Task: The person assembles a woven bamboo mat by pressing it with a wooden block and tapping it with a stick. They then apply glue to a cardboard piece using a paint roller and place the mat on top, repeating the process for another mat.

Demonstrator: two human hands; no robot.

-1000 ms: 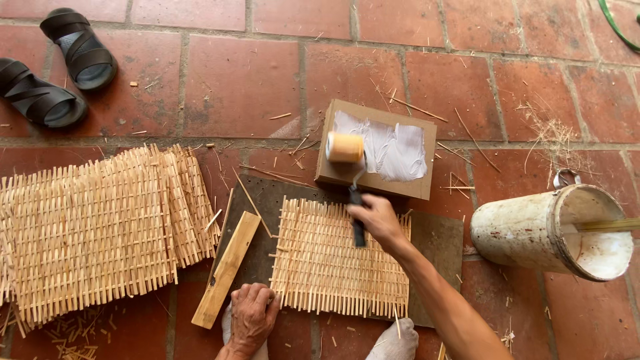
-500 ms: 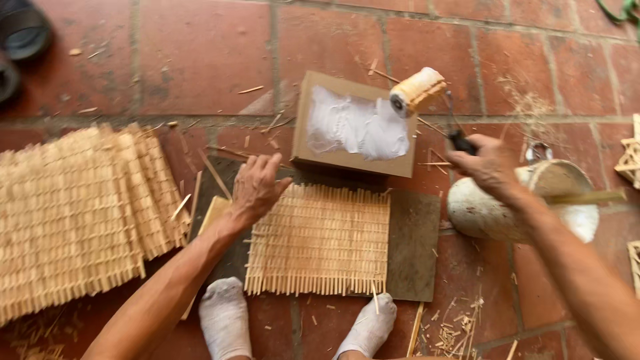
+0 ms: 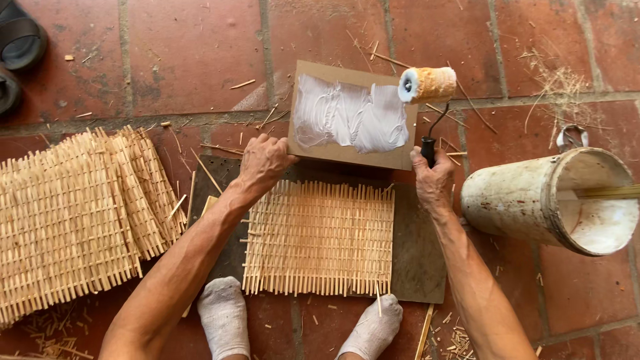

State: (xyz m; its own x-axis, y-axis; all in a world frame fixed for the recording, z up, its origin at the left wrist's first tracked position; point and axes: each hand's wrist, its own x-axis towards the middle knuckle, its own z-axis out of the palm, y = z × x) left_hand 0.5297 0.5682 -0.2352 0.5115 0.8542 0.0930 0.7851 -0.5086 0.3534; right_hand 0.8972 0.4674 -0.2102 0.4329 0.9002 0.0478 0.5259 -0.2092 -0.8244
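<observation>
My right hand gripped the black handle of one orange foam paint roller, raised just beyond my knuckles over the one brown cardboard tray smeared with white glue, whose corner my loosely curled left hand touched, one woven bamboo mat between my wrists.

Right hand gripping paint roller, left hand on glue-smeared board

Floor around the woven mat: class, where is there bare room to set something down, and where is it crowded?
Bare tiles lie above the mat stack, left of the glue board. Crowded: right hand, roller and bucket sit close; left hand touches the board.
</observation>
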